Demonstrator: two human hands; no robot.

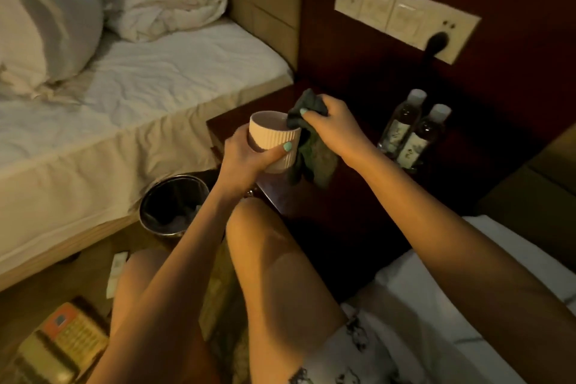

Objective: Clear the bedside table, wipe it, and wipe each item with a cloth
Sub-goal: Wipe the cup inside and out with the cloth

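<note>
Two hands work over the dark bedside table. The left hand wraps around one ribbed cup, thumb across its side, holding it above the table's near edge. The right hand pinches one dark green cloth at the cup's rim, the rest hanging beside the cup. Two clear bottles stand side by side just beyond the right hand. One bin sits below the left wrist.
</note>
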